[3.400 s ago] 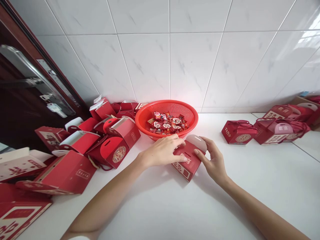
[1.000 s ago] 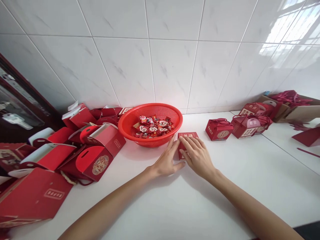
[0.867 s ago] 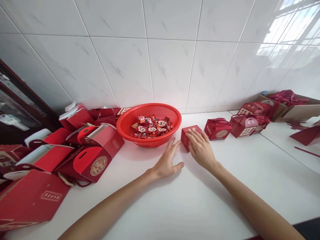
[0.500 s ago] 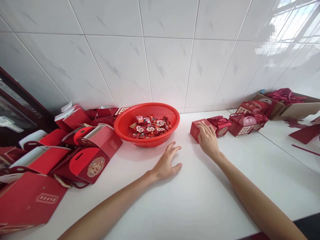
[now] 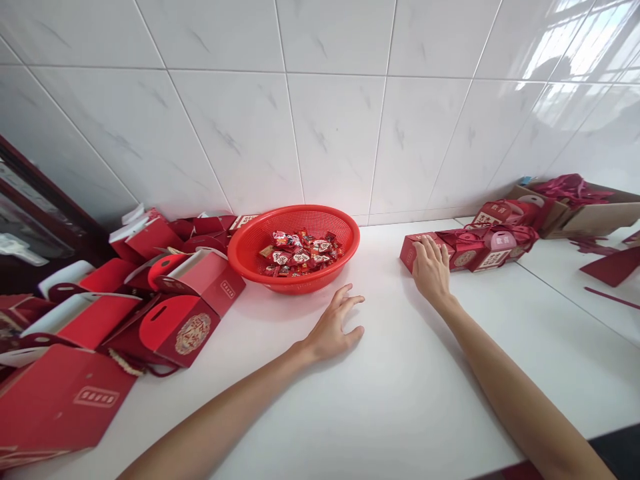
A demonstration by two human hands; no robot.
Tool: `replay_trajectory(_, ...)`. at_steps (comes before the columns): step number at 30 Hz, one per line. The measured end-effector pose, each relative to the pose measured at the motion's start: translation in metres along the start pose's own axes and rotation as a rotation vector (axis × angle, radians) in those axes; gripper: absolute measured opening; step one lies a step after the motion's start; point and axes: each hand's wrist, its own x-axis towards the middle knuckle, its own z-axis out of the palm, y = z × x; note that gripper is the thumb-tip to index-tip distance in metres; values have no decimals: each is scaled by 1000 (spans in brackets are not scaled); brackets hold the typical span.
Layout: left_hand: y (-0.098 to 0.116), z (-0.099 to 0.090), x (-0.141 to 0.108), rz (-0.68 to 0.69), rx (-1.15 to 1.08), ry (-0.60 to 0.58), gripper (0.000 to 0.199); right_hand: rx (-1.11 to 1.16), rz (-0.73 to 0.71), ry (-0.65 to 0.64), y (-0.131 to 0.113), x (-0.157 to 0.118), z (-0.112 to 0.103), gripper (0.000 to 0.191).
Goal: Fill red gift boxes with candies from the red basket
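My left hand [image 5: 336,328] hovers low over the white table or rests on it, just below the red plastic basket [image 5: 295,283], fingers apart and nothing in it. Wrapped candies [image 5: 300,257] lie inside the basket. On the right, my right hand [image 5: 433,273] holds a closed red box [image 5: 409,253] from above, its fingers over the top and the near side. That box stands at the left end of a row of closed red boxes, touching a ribboned box [image 5: 465,257]. Beside it is another box with a pink top flap [image 5: 497,250].
Open red boxes [image 5: 187,330] crowd the left of the white table [image 5: 390,400]. A cardboard box with dark red ribbons [image 5: 595,220] stands at the back right, near a loose red piece [image 5: 610,267]. A tiled wall [image 5: 335,140] runs behind.
My right hand and the red box under it have moved right, and the neighbouring ribboned box has shifted right against the others. My left hand is practically still.
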Motion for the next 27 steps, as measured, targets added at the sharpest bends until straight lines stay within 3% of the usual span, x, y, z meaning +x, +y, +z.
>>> replay_trajectory(4,-2,1,1,35,-6,43,53,57,-35,39,-14,-7,0,44)
replay_trajectory(8,-3,0,2,133,-45,189,29,188,-233,48,-44,-19,-7,38)
replay_trajectory(11,2,-7,4,242,-44,355,18,306,-393,-1,-75,-32,-19,25)
replay_trajectory(15,15,-28,7,331,-4,447,21,492,-550,-127,-119,-60,-39,25)
replay_trajectory(18,25,-53,8,409,26,467,21,590,-640,-223,-143,-83,-48,30)
replay_trajectory(22,35,-102,-4,459,135,561,20,647,-746,-302,-154,-97,-49,28)
replay_trajectory(25,38,-150,-27,385,291,554,19,659,-725,-326,-154,-98,-46,27)
replay_trajectory(27,38,-184,-48,218,391,566,20,662,-721,-327,-153,-97,-45,26)
